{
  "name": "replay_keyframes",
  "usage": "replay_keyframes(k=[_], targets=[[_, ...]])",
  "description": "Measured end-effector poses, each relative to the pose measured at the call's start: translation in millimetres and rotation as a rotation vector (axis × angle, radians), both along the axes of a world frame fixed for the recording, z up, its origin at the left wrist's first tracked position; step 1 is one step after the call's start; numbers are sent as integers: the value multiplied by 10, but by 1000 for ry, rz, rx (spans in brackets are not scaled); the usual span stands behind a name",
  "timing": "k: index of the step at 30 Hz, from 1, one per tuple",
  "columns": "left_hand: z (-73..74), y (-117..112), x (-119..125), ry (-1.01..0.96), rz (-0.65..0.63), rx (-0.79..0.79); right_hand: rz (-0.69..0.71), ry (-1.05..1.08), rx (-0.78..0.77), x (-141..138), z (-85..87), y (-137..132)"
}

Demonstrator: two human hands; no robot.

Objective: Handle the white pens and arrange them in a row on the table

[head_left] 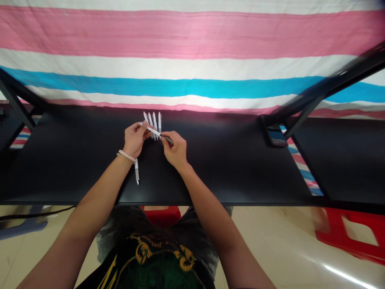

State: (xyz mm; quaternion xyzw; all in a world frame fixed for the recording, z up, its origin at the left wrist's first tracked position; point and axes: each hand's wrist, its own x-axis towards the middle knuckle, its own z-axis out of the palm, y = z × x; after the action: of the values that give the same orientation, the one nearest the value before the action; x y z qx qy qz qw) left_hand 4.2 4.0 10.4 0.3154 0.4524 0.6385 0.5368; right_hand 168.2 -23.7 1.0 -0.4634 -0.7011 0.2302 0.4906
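Between my two hands is a white pen (154, 131), tilted down to the right. My left hand (135, 139), with a beaded bracelet (126, 156) at the wrist, pinches its white barrel. The fingers of my right hand (176, 148) are closed on the pen's dark grip section (168, 139); whether that section is joined to the barrel I cannot tell. Just behind lie several white pens (159, 120) side by side, their lower parts partly hidden by my hands. Below my left wrist another pen (137, 172), white with a grey grip, rests on the table, its upper end hidden.
The black table (222, 160) has its front edge close to my body. Striped cloth (192, 68) hangs along the back. Black metal supports (325, 88) stand at both sides, and a dark phone-like slab (277, 137) lies by the right one. A red stool (345, 233) is at lower right.
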Motion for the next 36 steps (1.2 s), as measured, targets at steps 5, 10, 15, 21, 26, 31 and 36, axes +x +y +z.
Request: replay_keyframes(k=[5,10,15,21,26,31,36], targets=[[9,-9,23,-3,-11,-18,9,-14,-7,5,2,5],[4,-18,35,14,-18,-15,5,-16,-6,3,-3,3],[-5,-16,30,7,-25,-10,7,0,14,0,2,4],[-1,-19,33,4,-24,-13,-3,-17,0,-7,6,5],[4,-18,36,1,-18,-30,-11,-19,-11,-17,25,0],[-5,-16,38,4,-21,-37,-9,-24,-13,-16,37,-3],[-1,-17,45,-3,-22,-31,-15,-17,-6,-14,28,-7]])
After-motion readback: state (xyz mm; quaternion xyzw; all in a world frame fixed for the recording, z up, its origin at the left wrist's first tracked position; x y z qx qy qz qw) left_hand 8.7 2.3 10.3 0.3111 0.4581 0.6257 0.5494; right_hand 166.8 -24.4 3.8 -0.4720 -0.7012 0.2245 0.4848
